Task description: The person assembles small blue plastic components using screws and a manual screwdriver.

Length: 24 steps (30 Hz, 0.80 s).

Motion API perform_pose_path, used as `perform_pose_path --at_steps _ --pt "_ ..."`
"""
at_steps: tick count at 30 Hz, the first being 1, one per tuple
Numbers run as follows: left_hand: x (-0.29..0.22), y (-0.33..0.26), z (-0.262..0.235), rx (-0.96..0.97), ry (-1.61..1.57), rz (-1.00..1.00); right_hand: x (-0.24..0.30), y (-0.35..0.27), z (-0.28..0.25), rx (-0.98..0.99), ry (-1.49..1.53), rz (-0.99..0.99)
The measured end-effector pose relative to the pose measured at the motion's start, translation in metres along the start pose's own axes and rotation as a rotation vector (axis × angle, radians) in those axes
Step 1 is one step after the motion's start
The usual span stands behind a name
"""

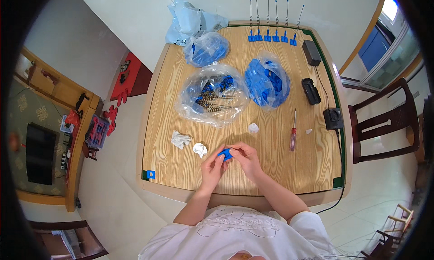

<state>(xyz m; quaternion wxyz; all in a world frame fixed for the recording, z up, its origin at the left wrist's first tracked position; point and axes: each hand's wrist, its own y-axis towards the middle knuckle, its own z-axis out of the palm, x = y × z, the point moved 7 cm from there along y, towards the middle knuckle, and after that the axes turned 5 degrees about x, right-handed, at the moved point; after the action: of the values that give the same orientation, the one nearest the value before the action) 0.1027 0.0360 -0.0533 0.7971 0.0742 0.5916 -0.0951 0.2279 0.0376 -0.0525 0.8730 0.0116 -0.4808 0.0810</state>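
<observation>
Head view shows both bare hands brought together just above the near part of a wood-grain table [312, 169], the left hand [212, 168] and the right hand [246, 159] pinching one small blue plastic piece [225, 154] between their fingertips; the piece sits right between the two hands, partly covered by the fingers, so its full shape cannot be told; just to the left of the left hand lies a crumpled white tissue [199, 149], and a little farther left a second, flatter tissue [181, 139]; well to the left, at the table's near corner, rests a blue square plate with a round hole [151, 174]; a little beyond the right hand is a small white scrap [253, 128]; to the right of that hand lies a screwdriver with a red handle [293, 138], its shaft pointing away from the person; straight beyond the hands stands an open clear plastic bag [218, 120] holding dark coil springs [211, 102] and blue parts; beyond the right hand is another clear bag, full of blue pieces [262, 84]; farthest from the hands, six spring stems on blue square bases [267, 38] stand in a row along the table's far edge.
</observation>
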Motion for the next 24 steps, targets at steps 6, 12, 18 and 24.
perform_pose_path --at_steps 6,12,18,24 --pt "-0.006 0.002 0.002 -0.036 0.072 0.025 -0.005 0.001 0.001 0.013 -0.021 -0.036" --pt "-0.019 0.003 0.003 -0.024 0.219 0.119 -0.009 0.001 -0.003 0.029 -0.063 -0.082" --pt "-0.019 0.002 0.003 -0.017 0.157 0.122 -0.009 0.002 -0.002 0.051 -0.04 -0.096" --pt "-0.012 0.001 0.001 -0.024 0.091 0.043 -0.012 0.002 -0.003 0.069 -0.042 -0.073"
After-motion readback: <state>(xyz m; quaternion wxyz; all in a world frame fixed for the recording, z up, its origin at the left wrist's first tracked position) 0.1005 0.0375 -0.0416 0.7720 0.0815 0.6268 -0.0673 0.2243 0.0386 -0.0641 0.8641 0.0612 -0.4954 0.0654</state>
